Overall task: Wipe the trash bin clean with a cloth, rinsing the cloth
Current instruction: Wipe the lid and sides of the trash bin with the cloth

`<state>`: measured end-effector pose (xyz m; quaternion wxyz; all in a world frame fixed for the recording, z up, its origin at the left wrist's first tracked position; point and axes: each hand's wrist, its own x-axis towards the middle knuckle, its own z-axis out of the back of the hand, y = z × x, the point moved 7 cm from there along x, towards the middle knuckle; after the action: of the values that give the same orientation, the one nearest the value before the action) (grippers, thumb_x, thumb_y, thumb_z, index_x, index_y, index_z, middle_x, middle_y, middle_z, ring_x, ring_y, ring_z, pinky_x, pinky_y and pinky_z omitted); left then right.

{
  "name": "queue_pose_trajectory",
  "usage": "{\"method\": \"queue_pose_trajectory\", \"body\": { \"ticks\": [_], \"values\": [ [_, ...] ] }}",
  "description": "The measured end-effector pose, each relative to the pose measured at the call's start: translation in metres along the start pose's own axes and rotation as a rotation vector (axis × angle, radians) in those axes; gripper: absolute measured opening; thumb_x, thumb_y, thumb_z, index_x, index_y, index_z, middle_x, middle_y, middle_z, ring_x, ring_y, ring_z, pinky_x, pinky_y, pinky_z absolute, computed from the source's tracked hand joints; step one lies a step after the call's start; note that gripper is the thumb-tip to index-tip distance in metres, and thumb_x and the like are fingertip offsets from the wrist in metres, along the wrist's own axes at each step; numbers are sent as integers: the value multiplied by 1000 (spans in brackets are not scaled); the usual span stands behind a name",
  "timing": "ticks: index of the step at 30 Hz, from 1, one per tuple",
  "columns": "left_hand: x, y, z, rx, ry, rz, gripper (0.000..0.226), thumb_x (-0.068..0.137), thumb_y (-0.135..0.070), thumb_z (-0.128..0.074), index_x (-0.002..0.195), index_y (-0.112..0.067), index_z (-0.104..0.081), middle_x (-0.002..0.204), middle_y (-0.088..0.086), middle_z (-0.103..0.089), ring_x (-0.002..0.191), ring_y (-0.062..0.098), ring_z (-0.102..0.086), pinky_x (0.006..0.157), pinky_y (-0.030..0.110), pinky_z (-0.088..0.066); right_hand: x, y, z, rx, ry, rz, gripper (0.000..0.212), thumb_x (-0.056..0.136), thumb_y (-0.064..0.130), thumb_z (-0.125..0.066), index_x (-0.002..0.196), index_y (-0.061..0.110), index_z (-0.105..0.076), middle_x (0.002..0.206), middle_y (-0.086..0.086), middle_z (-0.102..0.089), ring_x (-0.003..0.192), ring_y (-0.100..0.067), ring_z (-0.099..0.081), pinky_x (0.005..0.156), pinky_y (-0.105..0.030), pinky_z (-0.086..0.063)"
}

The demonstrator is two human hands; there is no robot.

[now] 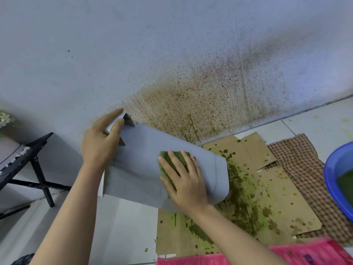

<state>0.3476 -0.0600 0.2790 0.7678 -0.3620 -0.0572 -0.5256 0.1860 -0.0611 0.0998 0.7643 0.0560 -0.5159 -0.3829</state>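
Far left of the left fingers (pixel 116 129), at the frame edge: white flowers (pixel 4 118), with a black stand (pixel 36 169) below them on the tiled floor (pixel 122 226). Left hand (pixel 101 140) grips the trash bin (pixel 137 165), fingers curled round the edge at its upper-left end, close to the wall (pixel 114 54). The bin is grey and lies on its side. It runs from the left fingers down and right past the right fingers, with its rounded right end over the cardboard (pixel 277 197). Right hand (pixel 185 176) lies flat on the bin's upper face, fingers straight and spread, pressing the green cloth (pixel 166 165) against it. The cloth is mostly covered, showing only between and left of those fingers. Above the right fingers the wall has brown-green spatter, densest near the floor line. Right of and below the right fingers the cardboard lies flat on the floor, smeared green, heaviest just beside the bin's right end. Further right a red checked fabric (pixel 305 165) lies partly under the cardboard's edge. At the far right edge is a blue basin (pixel 332 178) holding green liquid, cut off by the frame. Below the right forearm, at the bottom edge, is a blurred pink sheet (pixel 305 253); I can't tell what it is.
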Motion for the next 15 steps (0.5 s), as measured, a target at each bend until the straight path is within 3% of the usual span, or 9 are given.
{"method": "queue_pose_trajectory", "body": {
  "ticks": [2,4,9,13,15],
  "values": [
    [-1,-1,0,-5,-8,10,30,92,-52,-53,120,-57,-61,111,-7,-73,98,9,-66,92,29,-46,-16,-16,2,-14,-25,128,45,101,37,-48,145,29,-45,148,-2,-49,133,-36,-48,108,-54,-39],
    [-1,-6,-1,-5,-18,23,28,93,-48,-56,119,-54,-64,116,-18,-69,97,4,-61,90,27,-44,-37,-42,5,-2,-29,102,43,103,36,-44,145,27,-45,149,-2,-48,135,-34,-46,110,-54,-38],
    [2,-12,-4,-1,-16,12,26,94,-45,-56,118,-51,-66,110,-26,-65,80,-18,-56,85,23,-44,-67,-104,15,206,-39,-358,46,105,41,-31,141,21,-50,148,4,-46,139,-21,-41,117,-47,-30],
    [3,-11,-5,27,-25,51,29,93,-49,-53,119,-53,-65,116,-17,-68,98,5,-61,92,30,-45,-51,-131,5,371,64,-663,52,101,52,-26,143,28,-47,150,12,-42,144,-14,-31,119,-41,-26],
    [2,-8,-3,22,-33,99,29,95,-50,-52,120,-52,-64,119,-15,-68,101,6,-57,89,27,-37,-35,-145,-4,358,132,-826,50,102,48,-30,143,27,-47,152,7,-42,143,-19,-32,118,-45,-27]
  ]
}}
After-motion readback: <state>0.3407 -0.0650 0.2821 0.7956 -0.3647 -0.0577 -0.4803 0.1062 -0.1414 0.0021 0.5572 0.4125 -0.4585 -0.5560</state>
